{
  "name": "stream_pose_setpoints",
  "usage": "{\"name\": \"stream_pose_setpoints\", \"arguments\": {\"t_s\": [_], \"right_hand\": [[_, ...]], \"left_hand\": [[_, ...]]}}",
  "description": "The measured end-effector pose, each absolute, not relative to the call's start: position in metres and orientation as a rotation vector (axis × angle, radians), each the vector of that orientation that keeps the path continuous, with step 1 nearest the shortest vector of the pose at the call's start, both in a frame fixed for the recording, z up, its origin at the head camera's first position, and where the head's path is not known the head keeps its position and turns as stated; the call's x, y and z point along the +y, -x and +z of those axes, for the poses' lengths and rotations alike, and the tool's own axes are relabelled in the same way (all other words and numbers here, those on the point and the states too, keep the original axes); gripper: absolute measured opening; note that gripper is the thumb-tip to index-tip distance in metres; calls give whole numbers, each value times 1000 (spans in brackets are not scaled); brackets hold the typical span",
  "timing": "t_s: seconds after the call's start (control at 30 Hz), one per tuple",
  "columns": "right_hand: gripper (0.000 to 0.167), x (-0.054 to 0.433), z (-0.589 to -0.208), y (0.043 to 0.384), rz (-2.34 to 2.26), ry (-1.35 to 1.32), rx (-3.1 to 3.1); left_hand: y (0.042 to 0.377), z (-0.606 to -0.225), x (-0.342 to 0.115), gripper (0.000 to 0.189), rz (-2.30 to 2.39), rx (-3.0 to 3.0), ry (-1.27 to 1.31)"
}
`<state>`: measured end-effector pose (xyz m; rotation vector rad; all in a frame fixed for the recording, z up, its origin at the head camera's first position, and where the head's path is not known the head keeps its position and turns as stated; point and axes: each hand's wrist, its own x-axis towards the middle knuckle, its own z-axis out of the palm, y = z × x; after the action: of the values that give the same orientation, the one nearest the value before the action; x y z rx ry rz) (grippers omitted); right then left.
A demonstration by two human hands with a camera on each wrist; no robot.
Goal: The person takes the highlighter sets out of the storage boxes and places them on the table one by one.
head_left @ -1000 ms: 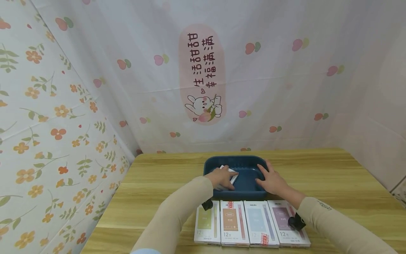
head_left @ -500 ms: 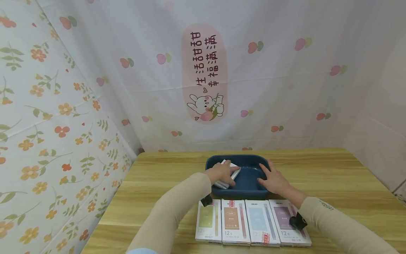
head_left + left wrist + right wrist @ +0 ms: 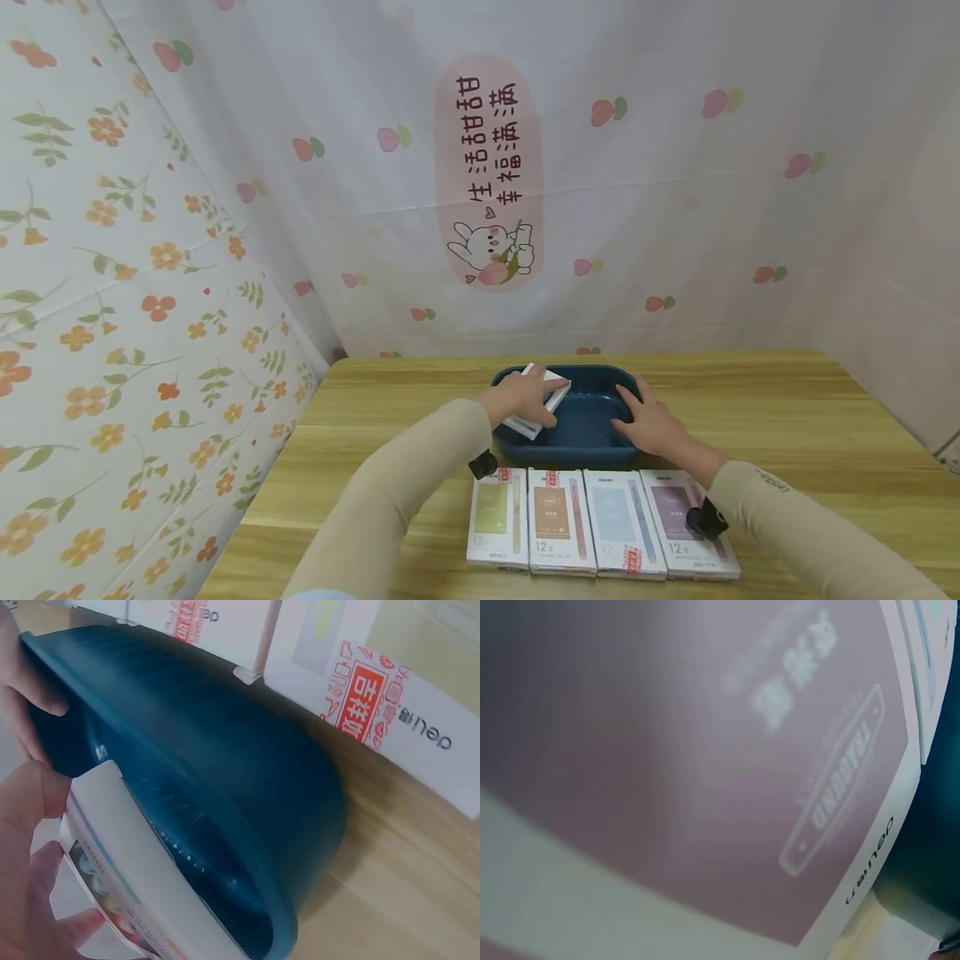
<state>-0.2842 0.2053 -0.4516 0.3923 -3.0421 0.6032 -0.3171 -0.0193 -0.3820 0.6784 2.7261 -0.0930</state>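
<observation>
In the head view a dark blue plastic basin (image 3: 573,456) stands on the wooden table. My left hand (image 3: 519,397) grips a white cardboard box (image 3: 527,428) tilted at the basin's left end. The left wrist view shows the box (image 3: 142,847) with a thin coloured stripe and round printed pictures, thumb on one side and fingers on the other. At the basin's right end my right hand (image 3: 654,427) rests over the rim, some fingers reaching inside, fairly straight. Part of the box is hidden under the left hand.
Several flat white boxes lie side by side in front of the basin: yellow-green label (image 3: 491,521), orange label (image 3: 552,512), pale blue label (image 3: 613,515) and purple label (image 3: 671,508). A printed curtain (image 3: 360,208) hangs behind the table (image 3: 390,400).
My left hand has raised the white box, which sat lower in the basin a second ago and is now higher and more tilted. The right hand has stayed on the rim.
</observation>
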Motion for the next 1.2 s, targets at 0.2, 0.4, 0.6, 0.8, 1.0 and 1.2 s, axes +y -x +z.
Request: {"name": "stream_pose_setpoints", "arguments": {"t_s": [0.2,0.4,0.6,0.8,1.0,1.2], "right_hand": [[65,205,-451,283,590,-400,-3036],[66,206,-452,282,600,-402,-3034],[70,206,-453,284,671,-408,-3010],[73,205,-451,282,718,-389,-2989],[75,206,-448,281,710,-366,-2992],[76,209,-445,278,711,-391,-2963]], "left_hand": [[314,-371,-27,71,-68,2733,-715],[306,-360,-38,73,-20,2762,-696],[302,-350,-50,72,-16,2781,-682],[300,-347,-66,71,-7,2791,-670],[296,-348,-85,72,77,2818,-613],[287,-355,-105,73,178,2871,-523]]}}
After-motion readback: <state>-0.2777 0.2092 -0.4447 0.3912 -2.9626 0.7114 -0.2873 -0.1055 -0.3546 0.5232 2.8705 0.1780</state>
